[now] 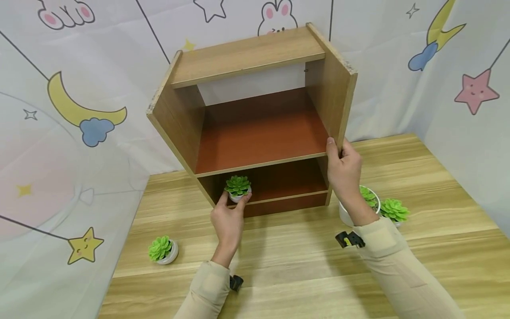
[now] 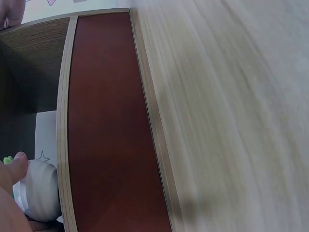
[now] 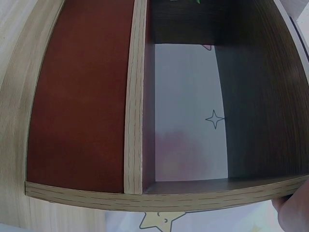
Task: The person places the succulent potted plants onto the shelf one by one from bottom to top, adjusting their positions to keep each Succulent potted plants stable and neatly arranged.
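Observation:
A small wooden bookshelf (image 1: 260, 166) with reddish-brown shelf boards stands on the table. My left hand (image 1: 228, 223) holds a small artificial succulent (image 1: 238, 185) by its white pot, thumb on one side and fingers on the other, at the left end of the lower compartment. In the left wrist view the pot (image 2: 41, 191) appears just behind the compartment's front edge. My right hand (image 1: 345, 175) grips the front edge of the right side panel (image 1: 338, 97), with the thumb on its inner face. Only part of that hand (image 3: 295, 212) shows in the right wrist view, at the panel's edge.
Another potted succulent (image 1: 161, 249) sits tilted on the table at the left. To the right, a larger white pot (image 1: 346, 215) with green leaves and another succulent (image 1: 393, 210) stand partly behind my right arm. A cartoon-printed curtain (image 1: 398, 97) hangs behind the wooden table (image 1: 287, 266).

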`<state>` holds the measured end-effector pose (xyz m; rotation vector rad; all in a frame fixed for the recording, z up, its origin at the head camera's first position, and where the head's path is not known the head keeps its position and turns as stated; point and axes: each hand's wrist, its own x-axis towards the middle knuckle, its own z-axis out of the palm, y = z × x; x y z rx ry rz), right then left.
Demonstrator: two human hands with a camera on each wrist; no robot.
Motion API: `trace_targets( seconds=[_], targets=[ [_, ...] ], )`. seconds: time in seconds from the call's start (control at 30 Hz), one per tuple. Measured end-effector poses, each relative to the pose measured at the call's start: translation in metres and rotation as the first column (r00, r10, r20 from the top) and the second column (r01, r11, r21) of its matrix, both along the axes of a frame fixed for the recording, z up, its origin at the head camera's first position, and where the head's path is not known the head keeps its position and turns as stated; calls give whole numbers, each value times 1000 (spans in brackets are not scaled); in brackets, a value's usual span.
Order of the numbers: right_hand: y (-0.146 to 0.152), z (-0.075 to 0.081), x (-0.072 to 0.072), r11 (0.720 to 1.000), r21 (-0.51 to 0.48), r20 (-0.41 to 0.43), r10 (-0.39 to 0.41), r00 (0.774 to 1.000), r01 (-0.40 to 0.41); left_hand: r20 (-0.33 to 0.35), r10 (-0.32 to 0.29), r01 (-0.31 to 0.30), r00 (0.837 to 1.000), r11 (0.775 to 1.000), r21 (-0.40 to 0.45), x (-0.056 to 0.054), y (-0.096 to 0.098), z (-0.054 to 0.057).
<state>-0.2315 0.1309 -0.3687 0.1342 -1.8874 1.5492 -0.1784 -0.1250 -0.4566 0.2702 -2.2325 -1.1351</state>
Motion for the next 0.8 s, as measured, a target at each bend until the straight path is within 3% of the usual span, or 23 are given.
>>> trace_targets(
  seconds=[0.13, 0.3, 0.6, 0.8],
  targets=[
    [-1, 4, 3, 1000, -1, 1, -1, 1000, 1, 14, -5, 5, 1000, 1000, -7, 1, -1, -1],
    [3, -9, -7, 1000, 0, 0, -2, 1000, 2, 19, -14, 14, 1000, 1000, 6, 1, -1, -2],
    [-6, 20, 16, 1000, 11, 18, -6, 1000, 6, -2, -3, 3, 1000, 1000, -13, 1, -2, -2],
    [-8, 22, 18, 1000, 14, 20, -2, 1000, 1, 0, -1, 1, 1000, 1000, 8, 2, -2, -2]
  ],
)
